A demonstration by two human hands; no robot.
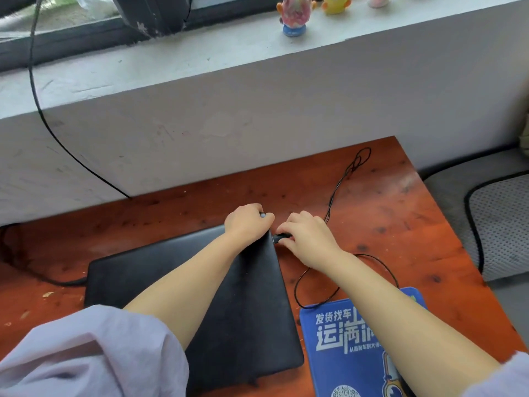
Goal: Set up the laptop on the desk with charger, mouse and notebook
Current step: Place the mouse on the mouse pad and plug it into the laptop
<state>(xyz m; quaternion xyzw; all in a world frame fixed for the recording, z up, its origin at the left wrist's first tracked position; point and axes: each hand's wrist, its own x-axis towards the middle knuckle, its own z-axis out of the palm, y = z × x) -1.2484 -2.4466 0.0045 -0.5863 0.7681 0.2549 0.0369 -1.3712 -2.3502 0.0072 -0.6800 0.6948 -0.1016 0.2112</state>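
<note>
At the far left a thick black cable (34,275) lies on the reddish wooden desk (386,219) and runs to the left edge of the laptop (177,282). Above it, another thin black cable (37,104) hangs down from the window sill (200,61) along the white wall to the back edge of the desk. The laptop is black, closed and flat on the desk, turned a little so that its far right corner points away from the person.

The left forearm, with a pale lilac sleeve (86,353) pushed up, lies across the lid. The left hand (247,222) rests on the far right corner of the laptop, with the fingers curled over the corner; a small grey thing shows at the fingertips, and I cannot tell what it is.

Just beside it, the right hand (306,237) is at the right side edge of the laptop. Its fingers are pinched together on a small black plug (279,238), whose tip is touching the laptop's edge. A thin black cord (335,193) goes from under this hand toward the back of the desk, where it makes a loose knot, and another loop of it curves near the right forearm.

On the near right part of the desk lies a blue pad (343,345) with white Chinese characters, just beside the laptop; the right forearm covers part of it. On the sill, small coloured figurines (294,15) stand. At the far right a grey mesh cushion (503,224) is seen beyond the desk.
</note>
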